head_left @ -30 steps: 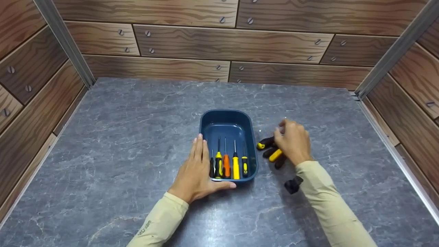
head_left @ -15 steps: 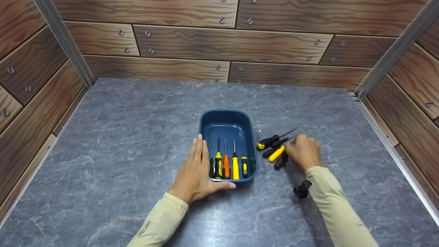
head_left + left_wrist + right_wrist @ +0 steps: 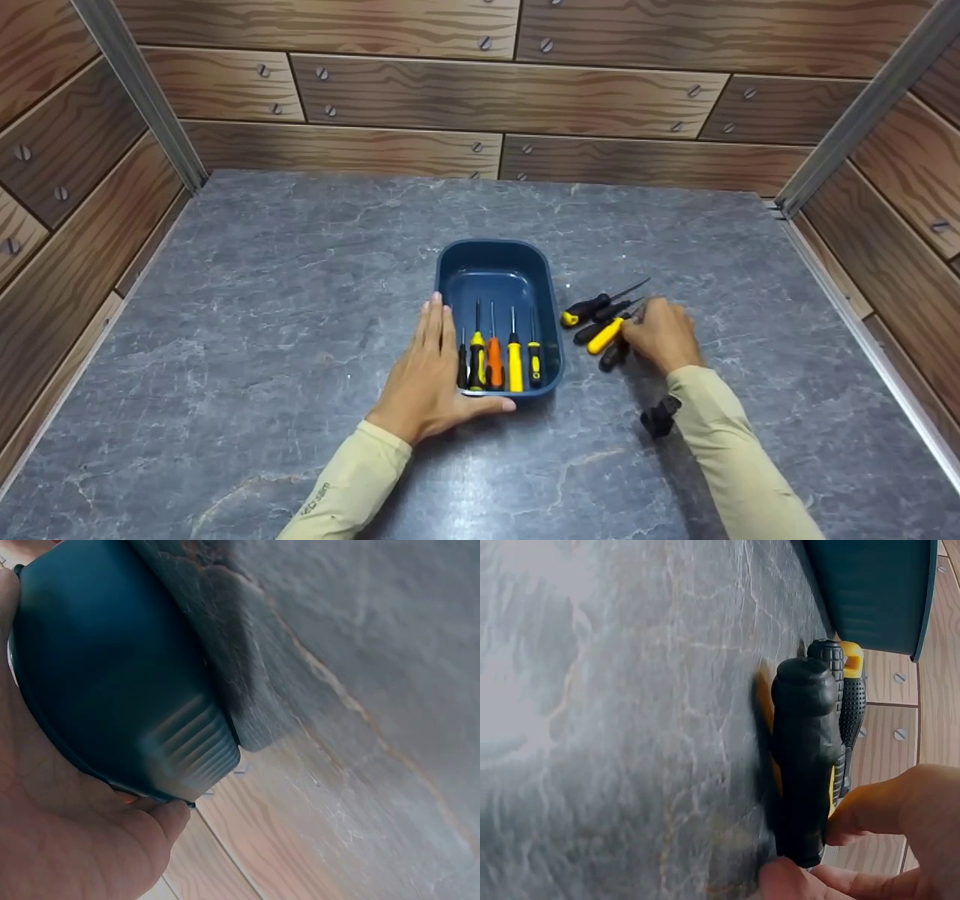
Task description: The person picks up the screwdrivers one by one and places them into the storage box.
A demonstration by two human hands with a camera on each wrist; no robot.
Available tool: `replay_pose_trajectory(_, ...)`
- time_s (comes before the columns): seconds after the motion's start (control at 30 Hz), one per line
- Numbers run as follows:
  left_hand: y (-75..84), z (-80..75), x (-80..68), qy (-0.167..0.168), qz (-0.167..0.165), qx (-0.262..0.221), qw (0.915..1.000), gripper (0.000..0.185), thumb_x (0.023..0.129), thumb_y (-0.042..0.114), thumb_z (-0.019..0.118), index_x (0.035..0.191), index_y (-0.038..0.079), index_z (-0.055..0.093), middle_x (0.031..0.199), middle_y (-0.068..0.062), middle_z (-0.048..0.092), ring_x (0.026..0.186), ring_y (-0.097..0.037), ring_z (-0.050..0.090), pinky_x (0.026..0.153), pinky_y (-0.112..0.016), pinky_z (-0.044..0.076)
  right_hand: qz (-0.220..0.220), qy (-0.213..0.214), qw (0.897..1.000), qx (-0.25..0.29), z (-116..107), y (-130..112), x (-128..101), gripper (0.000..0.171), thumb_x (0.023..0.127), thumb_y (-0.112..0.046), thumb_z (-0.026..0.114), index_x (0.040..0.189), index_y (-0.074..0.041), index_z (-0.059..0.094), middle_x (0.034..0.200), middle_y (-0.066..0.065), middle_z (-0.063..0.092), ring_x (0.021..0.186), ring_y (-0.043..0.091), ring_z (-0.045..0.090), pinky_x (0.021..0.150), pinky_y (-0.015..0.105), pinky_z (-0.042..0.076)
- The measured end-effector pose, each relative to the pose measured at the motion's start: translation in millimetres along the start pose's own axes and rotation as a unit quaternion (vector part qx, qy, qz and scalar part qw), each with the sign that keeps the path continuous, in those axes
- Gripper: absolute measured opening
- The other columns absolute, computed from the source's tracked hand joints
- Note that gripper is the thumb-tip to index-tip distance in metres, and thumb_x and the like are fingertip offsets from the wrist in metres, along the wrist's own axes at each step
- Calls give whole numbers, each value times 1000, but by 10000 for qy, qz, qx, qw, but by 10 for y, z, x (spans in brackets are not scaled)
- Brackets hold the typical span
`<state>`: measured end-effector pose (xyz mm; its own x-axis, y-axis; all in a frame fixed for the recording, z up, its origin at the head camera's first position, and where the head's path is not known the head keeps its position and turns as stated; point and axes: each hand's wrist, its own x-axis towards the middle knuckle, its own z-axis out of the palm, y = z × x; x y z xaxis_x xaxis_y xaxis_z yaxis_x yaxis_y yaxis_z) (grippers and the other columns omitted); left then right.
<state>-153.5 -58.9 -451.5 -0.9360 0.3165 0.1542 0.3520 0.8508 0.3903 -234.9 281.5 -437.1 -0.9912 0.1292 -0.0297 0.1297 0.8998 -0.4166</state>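
My left hand [image 3: 424,379] lies against a dark blue tray [image 3: 495,259], fingers straight along its left side and thumb across its near end. Several screwdrivers stand side by side inside, among them an orange one [image 3: 495,364] and a yellow one [image 3: 515,367]. To the right of the tray, my right hand [image 3: 664,334] reaches into a loose group of screwdrivers. Its thumb and fingertips pinch the front end of a black-handled screwdriver [image 3: 806,742], whose shaft is hidden by the hand. A yellow-handled screwdriver [image 3: 606,337] lies right beside it.
A black screwdriver with a yellow end [image 3: 585,310] lies at the far side of the group, other dark handles between. The grey marbled table [image 3: 300,262] is bounded by wood-patterned walls [image 3: 420,94] at the back and sides.
My right hand has drawn back toward me and to the right, from over the far shafts to the near screwdrivers, then shifted slightly left. The left hand and tray have stayed put.
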Motion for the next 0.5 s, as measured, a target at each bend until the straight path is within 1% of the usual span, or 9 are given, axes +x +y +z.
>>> replay_pose_trajectory(0.17,6,-1,6,-14,-16,-78,10000,143,66,91,61,158,-9,15,166,-26,-1,154,-38,4,122,-47,20,-36,17,10000,-13,-5,19,-5,26,82,-16,65,62,-10,51,64,6,52,67,32,55,61,42,41)
replay_pose_trajectory(0.27,9,-3,7,-10,-20,-108,9999,143,66,91,62,158,-9,15,166,-26,-1,154,-39,4,122,-47,20,-64,27,10000,-18,-3,23,-5,28,82,-15,65,60,-11,49,62,5,50,65,31,53,59,41,40)
replay_pose_trajectory(0.37,10,-5,5,-4,-19,-105,9999,144,66,91,62,158,-9,15,166,-26,-1,154,-39,5,121,-47,20,-84,27,9999,-64,-7,14,-8,28,81,-15,66,59,-10,49,63,6,50,65,32,53,59,44,41)
replay_pose_trajectory(0.5,13,-10,6,-25,-25,-76,10000,143,66,91,61,158,-8,14,166,-25,-2,154,-39,4,121,-47,20,-170,82,9997,-168,-9,11,-13,26,80,-15,68,60,-8,52,65,10,54,68,34,56,64,49,45)
